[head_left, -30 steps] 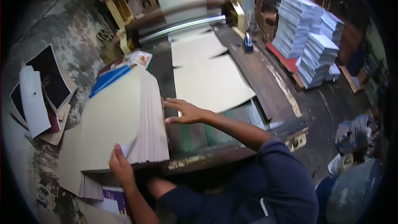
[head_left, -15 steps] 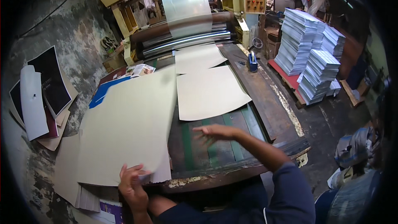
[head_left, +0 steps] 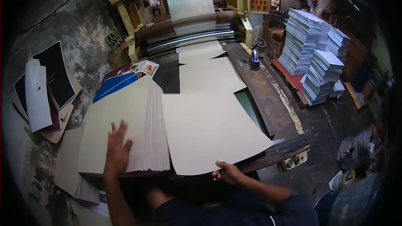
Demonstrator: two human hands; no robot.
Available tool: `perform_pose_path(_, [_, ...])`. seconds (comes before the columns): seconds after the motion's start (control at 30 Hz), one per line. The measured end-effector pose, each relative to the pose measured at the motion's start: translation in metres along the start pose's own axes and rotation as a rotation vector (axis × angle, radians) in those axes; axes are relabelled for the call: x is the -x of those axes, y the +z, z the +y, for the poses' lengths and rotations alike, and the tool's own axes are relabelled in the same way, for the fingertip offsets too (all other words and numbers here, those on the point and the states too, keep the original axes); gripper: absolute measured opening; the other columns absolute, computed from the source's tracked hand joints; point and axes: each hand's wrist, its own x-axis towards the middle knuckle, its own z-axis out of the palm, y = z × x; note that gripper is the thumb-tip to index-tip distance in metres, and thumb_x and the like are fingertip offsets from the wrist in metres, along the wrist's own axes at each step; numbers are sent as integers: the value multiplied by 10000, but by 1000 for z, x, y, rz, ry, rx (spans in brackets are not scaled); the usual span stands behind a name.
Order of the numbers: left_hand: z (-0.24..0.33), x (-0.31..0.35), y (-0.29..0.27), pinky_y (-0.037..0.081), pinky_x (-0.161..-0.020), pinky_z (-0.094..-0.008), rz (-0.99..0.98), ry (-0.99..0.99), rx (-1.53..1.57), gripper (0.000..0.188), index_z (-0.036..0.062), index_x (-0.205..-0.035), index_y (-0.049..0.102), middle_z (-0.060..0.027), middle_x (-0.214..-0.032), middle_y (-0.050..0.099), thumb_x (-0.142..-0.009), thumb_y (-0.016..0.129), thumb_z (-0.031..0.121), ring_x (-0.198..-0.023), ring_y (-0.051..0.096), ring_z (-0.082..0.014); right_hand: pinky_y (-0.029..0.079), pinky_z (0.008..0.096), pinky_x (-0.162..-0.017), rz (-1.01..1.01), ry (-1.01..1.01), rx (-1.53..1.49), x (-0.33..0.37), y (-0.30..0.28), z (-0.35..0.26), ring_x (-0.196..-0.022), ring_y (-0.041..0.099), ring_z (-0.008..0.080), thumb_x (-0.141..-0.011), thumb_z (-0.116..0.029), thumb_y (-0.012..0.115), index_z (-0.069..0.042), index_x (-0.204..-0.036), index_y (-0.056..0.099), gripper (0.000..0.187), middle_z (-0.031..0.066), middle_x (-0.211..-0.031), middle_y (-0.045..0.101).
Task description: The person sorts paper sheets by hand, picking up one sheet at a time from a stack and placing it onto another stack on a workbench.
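Dim print workshop, stained concrete floor (head_left: 335, 113), big roller machine (head_left: 188, 25) at the far end with a clear film sheet (head_left: 190, 6) running down into its rollers; dark feed counter (head_left: 259, 88) leads up to it, two beige sheets (head_left: 207, 73) already lying on it further up toward the rollers. Tall piles of printed white stacks (head_left: 314, 58) on a red pallet at right, loose dark prints and a white sheet (head_left: 37, 94) on the floor at left, blue sheet (head_left: 113, 86) beside the pile. Left hand (head_left: 117, 148) lies flat, fingers spread, palm down on top of the thick stack of beige board (head_left: 125, 129), pressing not gripping. Right hand (head_left: 228, 171) has its grip pinched closed on the near edge of a single beige sheet (head_left: 209, 129), which lies flat on the counter just right of the stack, touching its side, near corner overhanging the counter edge
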Motion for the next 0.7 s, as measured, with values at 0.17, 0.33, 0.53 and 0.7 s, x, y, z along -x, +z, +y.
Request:
perform_pose_path(0.17, [-38,33,34,67,-1153,-520,-147,-131,-70,633,80,-1460,342,-142,-1540,264,-978,379,489,-1450,121,-369,519,416,-771,140,82,-55,-4,-18,45,-664,562,170,-976,-315,509,-57,-1071,483,276,150,-847,618])
perform_pose_path(0.33, [-11,54,6,60,-1157,-509,-251,88,77,764,101,-1438,392,-132,-1539,274,-906,396,649,-1449,156,-343,536,387,-721,193,15,-86,-37,-33,26,-665,590,192,-1009,-354,424,-25,-1143,442,355,150,-870,628])
perform_pose_path(0.53, [-13,56,5,88,-1166,-473,-125,-12,498,603,50,-1252,595,-124,-1331,564,-931,479,547,-1381,354,-294,537,399,-750,201,-73,-99,-89,-30,-17,-650,561,167,-1010,-422,373,5,-1111,458,447,150,-887,619])
perform_pose_path(0.7, [-15,63,21,225,-1130,-389,87,-329,665,496,-17,-1146,641,-117,-1146,659,-995,456,418,-1119,563,-210,547,417,-755,179,-131,-132,-138,-37,-44,-637,554,159,-1002,-441,381,15,-1098,464,474,150,-871,623])
